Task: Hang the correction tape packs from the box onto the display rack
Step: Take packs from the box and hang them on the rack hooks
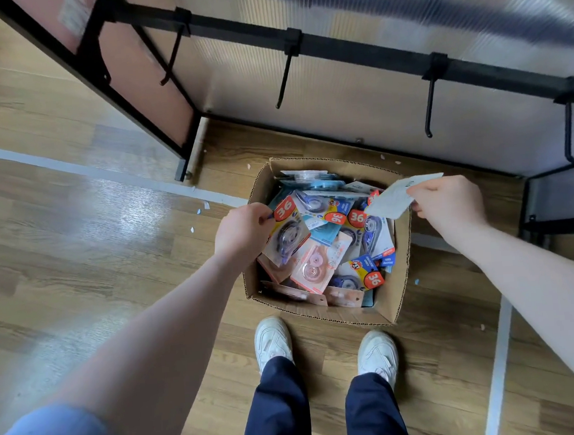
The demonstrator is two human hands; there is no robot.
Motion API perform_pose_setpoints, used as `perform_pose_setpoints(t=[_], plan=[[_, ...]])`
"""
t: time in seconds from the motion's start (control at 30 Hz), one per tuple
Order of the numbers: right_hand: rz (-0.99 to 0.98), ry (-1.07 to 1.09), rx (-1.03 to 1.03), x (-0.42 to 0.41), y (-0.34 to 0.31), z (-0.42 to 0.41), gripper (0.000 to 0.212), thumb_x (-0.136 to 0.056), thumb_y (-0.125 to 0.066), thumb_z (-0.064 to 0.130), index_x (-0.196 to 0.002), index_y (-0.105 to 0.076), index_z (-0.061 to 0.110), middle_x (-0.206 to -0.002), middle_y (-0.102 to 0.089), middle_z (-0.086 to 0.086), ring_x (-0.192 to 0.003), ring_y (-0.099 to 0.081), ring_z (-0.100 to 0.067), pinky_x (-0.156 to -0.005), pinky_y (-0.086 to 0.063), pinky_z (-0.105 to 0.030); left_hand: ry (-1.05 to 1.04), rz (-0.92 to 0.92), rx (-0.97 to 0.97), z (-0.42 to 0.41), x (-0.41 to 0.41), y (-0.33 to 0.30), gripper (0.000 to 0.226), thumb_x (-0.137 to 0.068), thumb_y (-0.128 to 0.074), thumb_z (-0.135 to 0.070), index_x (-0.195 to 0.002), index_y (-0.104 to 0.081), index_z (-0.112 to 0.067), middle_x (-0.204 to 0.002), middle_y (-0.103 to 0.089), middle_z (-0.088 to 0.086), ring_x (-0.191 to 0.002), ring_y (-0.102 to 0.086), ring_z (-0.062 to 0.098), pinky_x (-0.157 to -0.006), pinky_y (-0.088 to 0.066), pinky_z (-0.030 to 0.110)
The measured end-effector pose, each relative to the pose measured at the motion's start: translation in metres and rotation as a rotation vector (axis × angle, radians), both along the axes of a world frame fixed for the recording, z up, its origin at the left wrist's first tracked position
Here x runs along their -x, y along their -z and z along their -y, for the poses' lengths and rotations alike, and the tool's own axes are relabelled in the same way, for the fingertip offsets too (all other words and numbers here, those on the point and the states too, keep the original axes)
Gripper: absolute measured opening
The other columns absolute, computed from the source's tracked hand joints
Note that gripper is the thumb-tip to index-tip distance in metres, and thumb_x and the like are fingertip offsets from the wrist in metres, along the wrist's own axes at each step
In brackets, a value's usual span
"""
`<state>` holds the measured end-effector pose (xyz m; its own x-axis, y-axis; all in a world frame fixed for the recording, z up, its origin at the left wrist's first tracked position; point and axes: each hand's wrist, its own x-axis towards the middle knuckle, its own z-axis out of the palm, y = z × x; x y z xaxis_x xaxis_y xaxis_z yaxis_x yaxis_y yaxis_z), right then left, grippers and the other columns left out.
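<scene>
We stand over the open cardboard box (pixel 399 287) on the floor, close under the display rack (pixel 334 47). Our left hand (pixel 242 233) pinches the top corner of a pack marked 36 (pixel 285 236), tilting it up out of the pile. Our right hand (pixel 447 201) grips a pale pack (pixel 394 197) by its edge above the box's far right corner, back facing up. Taking each near its hang hole likely readies it for a hook (pixel 429 103), all of which look bare.
</scene>
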<state>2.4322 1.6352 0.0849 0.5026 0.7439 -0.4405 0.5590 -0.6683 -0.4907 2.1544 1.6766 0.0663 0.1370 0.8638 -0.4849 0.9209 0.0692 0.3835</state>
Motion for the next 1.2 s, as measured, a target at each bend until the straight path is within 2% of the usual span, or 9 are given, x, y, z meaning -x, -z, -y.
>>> perform_pose_setpoints(t=[0.13,0.3,0.43,0.53,0.6,0.67,0.83,1.0,1.2], plan=[[0.122,-0.166,0.008,0.002,-0.015,0.0,0.022,-0.089,-0.057,0.006,-0.106,-0.072,0.008,-0.112,-0.068,-0.012,-0.105,-0.06,-0.029,-0.075,-0.042,-0.023,0.018,-0.009,-0.007,-0.004,0.003,-0.015,0.018,-0.088,-0.051,-0.021,-0.07,-0.05,-0.022,-0.065,-0.05,0.001,-0.067,-0.049,0.027,-0.048,-0.027,0.028],[0.16,-0.219,-0.085,0.006,-0.039,-0.004,0.014,-0.086,-0.061,0.01,-0.09,-0.074,0.013,-0.089,-0.071,-0.007,-0.081,-0.063,-0.027,-0.067,-0.045,-0.027,0.045,-0.004,-0.045,-0.01,0.007,-0.036,0.015,-0.089,-0.053,-0.024,-0.076,-0.056,-0.019,-0.07,-0.055,0.002,-0.07,-0.053,0.027,-0.049,-0.03,0.026],[0.235,-0.263,-0.102,0.01,-0.064,-0.009,0.014,-0.087,-0.061,0.015,-0.086,-0.074,0.02,-0.088,-0.067,-0.004,-0.079,-0.055,-0.022,-0.058,-0.034,-0.024,0.061,0.024,-0.071,-0.016,0.009,-0.056,0.016,-0.089,-0.055,-0.03,-0.093,-0.067,-0.021,-0.082,-0.064,0.004,-0.078,-0.058,0.027,-0.057,-0.039,0.026],[0.301,-0.276,-0.122,0.01,-0.083,-0.013,0.01,-0.087,-0.064,0.016,-0.087,-0.074,0.018,-0.089,-0.048,-0.003,-0.08,-0.043,-0.018,-0.05,-0.022,-0.022,0.074,0.042,-0.098,-0.022,0.007,-0.075,0.017,-0.089,-0.055,-0.03,-0.095,-0.068,-0.021,-0.083,-0.063,0.003,-0.08,-0.057,0.027,-0.058,-0.038,0.027],[0.32,-0.292,-0.155,0.009,-0.094,-0.016,0.01,-0.087,-0.064,0.016,-0.086,-0.074,0.016,-0.091,-0.043,-0.002,-0.088,-0.042,-0.021,-0.055,-0.025,-0.023,0.076,0.058,-0.117,-0.026,0.006,-0.089,0.016,-0.088,-0.056,-0.03,-0.094,-0.068,-0.021,-0.082,-0.061,0.002,-0.081,-0.056,0.026,-0.058,-0.037,0.027],[0.313,-0.325,-0.172,0.007,-0.104,-0.019,0.01,-0.087,-0.064,0.016,-0.086,-0.074,0.015,-0.093,-0.049,-0.001,-0.094,-0.044,-0.024,-0.064,-0.031,-0.027,0.086,0.071,-0.143,-0.029,0.006,-0.102,0.015,-0.088,-0.057,-0.03,-0.093,-0.068,-0.021,-0.086,-0.064,0.002,-0.083,-0.057,0.026,-0.059,-0.037,0.028],[0.192,-0.362,-0.193,0.004,-0.132,-0.025,0.009,-0.087,-0.064,0.02,-0.078,-0.066,0.022,-0.084,-0.066,-0.002,-0.075,-0.055,-0.017,-0.056,-0.039,-0.024,0.095,0.111,-0.201,-0.036,0.002,-0.138,0.017,-0.088,-0.059,-0.029,-0.096,-0.07,-0.019,-0.082,-0.063,-0.001,-0.082,-0.059,0.024,-0.064,-0.044,0.031],[0.229,-0.435,-0.198,0.006,-0.179,-0.026,0.009,-0.086,-0.066,0.025,-0.08,-0.066,0.018,-0.08,-0.064,0.0,-0.072,-0.056,-0.017,-0.052,-0.036,-0.022,0.155,0.05,-0.274,-0.041,0.001,-0.185,0.019,-0.09,-0.056,-0.03,-0.097,-0.069,-0.019,-0.081,-0.06,-0.003,-0.073,-0.05,0.016,-0.058,-0.038,0.026],[0.348,-0.533,-0.219,0.011,-0.25,-0.027,0.011,-0.086,-0.065,0.03,-0.082,-0.064,0.021,-0.081,-0.064,0.002,-0.07,-0.053,-0.012,-0.048,-0.027,-0.019,0.158,0.037,-0.313,-0.047,0.008,-0.25,0.021,-0.09,-0.056,-0.033,-0.098,-0.067,-0.018,-0.085,-0.063,-0.002,-0.08,-0.059,0.02,-0.066,-0.048,0.029]])
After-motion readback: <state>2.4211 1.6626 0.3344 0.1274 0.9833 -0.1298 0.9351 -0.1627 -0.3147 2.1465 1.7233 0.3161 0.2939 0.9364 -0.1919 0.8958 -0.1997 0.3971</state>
